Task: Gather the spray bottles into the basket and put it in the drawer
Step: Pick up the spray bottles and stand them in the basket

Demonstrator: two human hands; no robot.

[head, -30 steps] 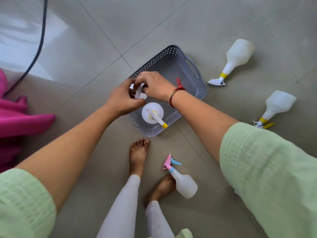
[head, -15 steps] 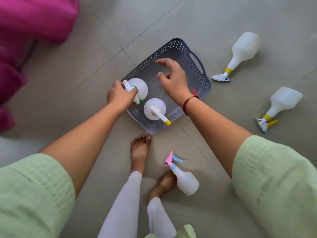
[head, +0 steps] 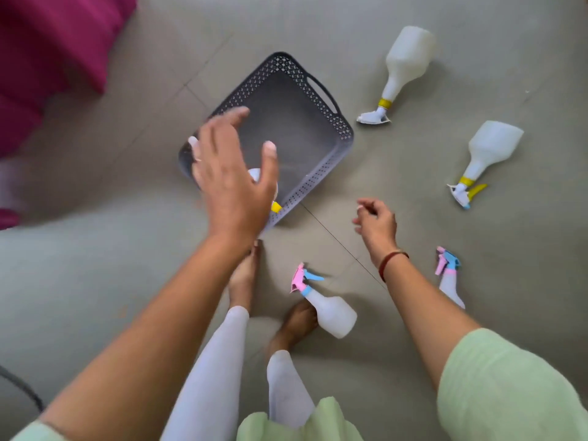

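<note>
A grey perforated basket (head: 321,103) sits on the tiled floor. My left hand (head: 232,183) hovers over its near corner, fingers spread and empty, hiding most of the white bottles inside; only a white top and a yellow nozzle tip (head: 276,206) show. My right hand (head: 377,222) is off the basket to the right, fingers loosely curled, holding nothing. Two large white bottles with yellow collars (head: 404,65) (head: 486,154) lie at the right. A small bottle with a pink and blue trigger (head: 327,308) lies by my foot. Another pink-trigger bottle (head: 448,278) lies beside my right forearm.
Magenta fabric (head: 54,49) fills the upper left corner. My bare feet (head: 243,275) and white-clad legs stand just below the basket. A dark cable (head: 22,389) curves at the lower left edge. Grey floor tiles (head: 477,20) surround everything.
My left hand let go of the bottle in the basket and lifted, fingers spread. My right hand pulled out of the basket toward the lower right. The view shifted, revealing a second pink-trigger bottle.
</note>
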